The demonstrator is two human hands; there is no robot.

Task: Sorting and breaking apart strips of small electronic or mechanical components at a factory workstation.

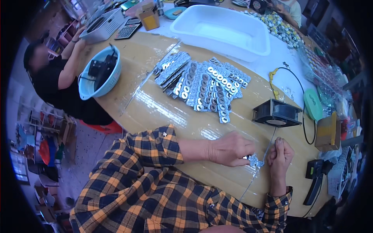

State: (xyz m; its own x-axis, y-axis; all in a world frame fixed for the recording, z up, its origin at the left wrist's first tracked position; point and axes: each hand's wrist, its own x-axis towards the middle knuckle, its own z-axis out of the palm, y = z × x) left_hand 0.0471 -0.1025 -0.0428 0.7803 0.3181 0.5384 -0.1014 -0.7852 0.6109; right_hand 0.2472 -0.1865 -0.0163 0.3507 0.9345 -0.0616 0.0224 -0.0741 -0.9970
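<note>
My left hand [230, 148] rests on the plastic-covered wooden table [155, 112], its fingertips pinching a few small silver metal pieces [254, 160]. My right hand [280, 155] is closed just to the right of them, pinching a thin wire or strip [269, 145] that runs up toward the black fan. Both forearms wear orange and dark blue checked sleeves. Farther off on the table lie several rows of small square silver parts [202, 85] laid out like strips.
A black square fan [276, 113] with a cable stands right of centre. A white plastic tub [221, 29] sits at the back, a blue bowl [99, 73] with a black device at left. Another person in black works at the left edge. Green tape roll [312, 104], cardboard box [326, 132].
</note>
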